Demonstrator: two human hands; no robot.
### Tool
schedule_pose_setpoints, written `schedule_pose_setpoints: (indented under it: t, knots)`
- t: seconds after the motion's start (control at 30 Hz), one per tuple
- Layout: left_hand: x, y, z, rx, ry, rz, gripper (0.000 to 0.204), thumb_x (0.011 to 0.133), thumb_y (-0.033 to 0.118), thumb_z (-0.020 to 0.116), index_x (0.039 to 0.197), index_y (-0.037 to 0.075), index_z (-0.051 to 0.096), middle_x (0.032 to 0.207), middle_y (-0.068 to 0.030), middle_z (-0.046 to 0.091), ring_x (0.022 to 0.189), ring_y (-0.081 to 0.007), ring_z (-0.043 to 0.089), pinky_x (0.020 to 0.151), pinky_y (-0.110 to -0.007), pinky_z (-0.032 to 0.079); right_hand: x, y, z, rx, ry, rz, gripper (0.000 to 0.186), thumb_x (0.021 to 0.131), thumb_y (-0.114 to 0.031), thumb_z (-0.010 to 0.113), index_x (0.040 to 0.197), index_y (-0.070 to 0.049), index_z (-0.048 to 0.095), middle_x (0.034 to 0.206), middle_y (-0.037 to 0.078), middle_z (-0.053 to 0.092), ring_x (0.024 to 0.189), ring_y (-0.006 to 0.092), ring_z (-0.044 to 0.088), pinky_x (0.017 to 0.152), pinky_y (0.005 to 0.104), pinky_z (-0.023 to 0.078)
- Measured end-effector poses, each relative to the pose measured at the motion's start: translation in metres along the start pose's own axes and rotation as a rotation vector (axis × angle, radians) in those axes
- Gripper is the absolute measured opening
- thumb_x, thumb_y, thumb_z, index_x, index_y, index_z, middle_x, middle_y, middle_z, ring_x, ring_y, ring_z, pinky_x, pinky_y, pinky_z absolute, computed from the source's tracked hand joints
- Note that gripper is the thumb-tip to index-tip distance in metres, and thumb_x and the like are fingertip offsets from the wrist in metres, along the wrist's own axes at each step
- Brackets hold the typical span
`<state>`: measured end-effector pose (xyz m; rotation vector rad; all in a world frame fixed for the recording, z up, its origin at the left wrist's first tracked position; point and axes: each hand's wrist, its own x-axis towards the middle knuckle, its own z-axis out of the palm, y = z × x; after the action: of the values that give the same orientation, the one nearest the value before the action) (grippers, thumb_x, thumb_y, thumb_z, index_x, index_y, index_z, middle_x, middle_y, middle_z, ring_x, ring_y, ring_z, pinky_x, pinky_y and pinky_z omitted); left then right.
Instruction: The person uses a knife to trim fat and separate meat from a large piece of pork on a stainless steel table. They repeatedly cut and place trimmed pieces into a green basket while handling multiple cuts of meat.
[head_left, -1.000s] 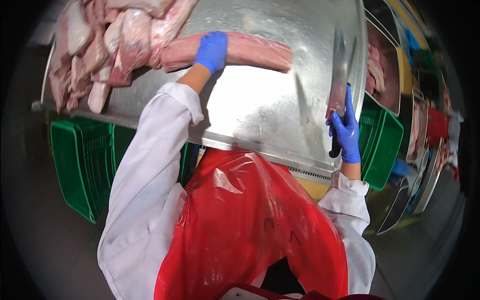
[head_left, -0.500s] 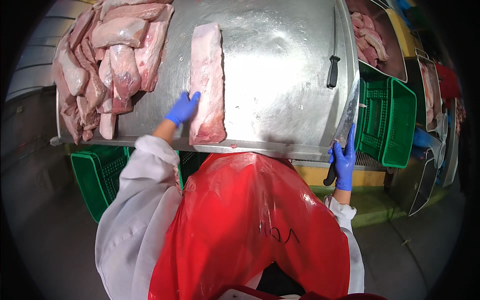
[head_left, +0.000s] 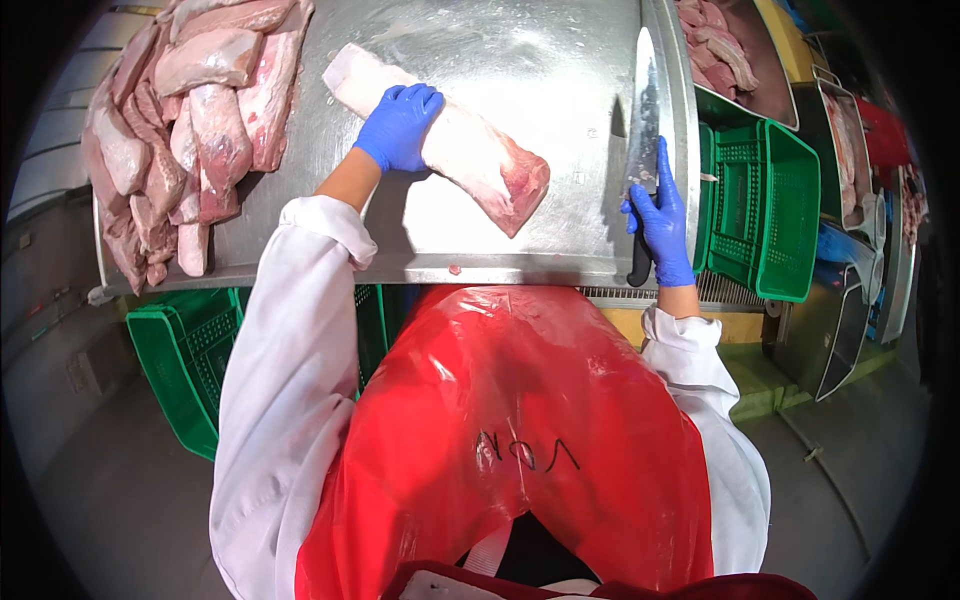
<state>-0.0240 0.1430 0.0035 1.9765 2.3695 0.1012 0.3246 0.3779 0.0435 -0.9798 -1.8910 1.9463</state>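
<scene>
A long pale slab of raw meat (head_left: 480, 160) lies at a slant on the metal table, its redder end toward the near right. My blue-gloved left hand (head_left: 398, 130) is closed over the slab's upper middle, fingers curled across its top. In my blue-gloved right hand (head_left: 660, 225) is a long knife (head_left: 645, 110), its blade pointing away from me over the table's right side. The black handle shows below that hand, and my index finger stretches forward along the knife.
A heap of meat pieces (head_left: 205, 120) covers the table's left end. Green crates stand below left (head_left: 185, 360) and beyond the right edge (head_left: 785, 215). A metal bin of meat (head_left: 725, 50) sits at the far right. The table (head_left: 520, 60) has a raised near edge.
The slab has swung from nearly straight to slanted, its near end moving right and away from me. My left hand has moved onto its top. My right hand has carried the knife forward over the table.
</scene>
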Motion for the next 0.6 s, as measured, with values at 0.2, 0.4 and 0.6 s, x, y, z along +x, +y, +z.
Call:
schedule_pose_setpoints:
  t: [0.2,0.4,0.6]
  knots:
    - [0.017,0.038,-0.021,0.021,-0.347,-0.236,0.076,0.057,0.054,0.077,0.112,0.003,0.062,0.105,-0.019,0.064,0.098,-0.0352,0.062,0.089,-0.047,0.048,-0.017,0.026,0.005,-0.032,0.057,-0.013,0.078,0.095,-0.003,0.057,0.159,-0.027,0.02,0.073,0.005,0.063,0.055,0.0066,0.055,0.049,0.0244,0.049]
    - [-0.013,0.068,0.008,-0.166,-0.197,-0.422,0.074,0.066,0.047,0.076,0.116,-0.005,0.061,0.109,-0.0261,0.062,0.102,-0.0412,0.061,0.092,-0.046,0.049,-0.003,0.015,0.03,-0.282,-0.105,0.055,0.074,0.095,-0.015,0.056,0.158,-0.028,0.021,0.086,0.013,0.071,0.057,0.019,0.062,0.061,0.0357,0.055]
    - [-0.012,0.069,0.014,-0.275,-0.218,-0.549,0.076,0.069,0.051,0.073,0.118,-0.006,0.06,0.115,-0.0277,0.061,0.106,-0.0419,0.06,0.093,-0.046,0.05,0.045,0.024,0.045,-0.813,-0.042,-0.263,0.066,0.097,-0.022,0.05,0.157,-0.031,0.023,0.085,0.023,0.069,0.074,0.0433,0.066,0.073,0.0533,0.052]
